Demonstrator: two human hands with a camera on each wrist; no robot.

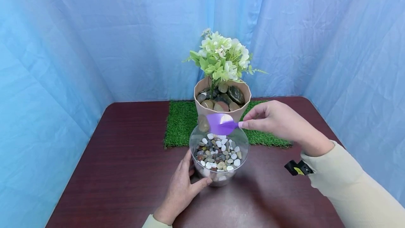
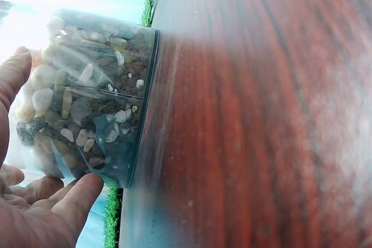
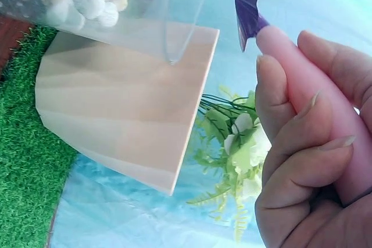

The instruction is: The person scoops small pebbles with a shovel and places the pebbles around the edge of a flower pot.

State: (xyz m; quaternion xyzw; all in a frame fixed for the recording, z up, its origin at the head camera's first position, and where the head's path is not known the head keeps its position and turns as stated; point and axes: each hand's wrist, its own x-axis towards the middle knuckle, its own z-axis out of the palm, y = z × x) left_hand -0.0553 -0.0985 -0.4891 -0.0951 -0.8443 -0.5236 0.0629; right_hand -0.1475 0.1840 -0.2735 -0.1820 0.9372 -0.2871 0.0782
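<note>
A clear plastic container of pebbles stands on the table. My left hand holds its near left side, thumb in front and fingers round the side. Through its wall, the left wrist view shows small white and brown stones in layers. Above the rim, my right hand grips the pink handle of a small purple shovel, its blade pointing left. A brownish stone shows at the blade's tip; whether it still touches the blade, I cannot tell.
Behind the container, a beige faceted pot holds large stones and white flowers with green leaves. It stands on an artificial grass mat laid on the dark red wooden table. Blue cloth hangs around the back and sides.
</note>
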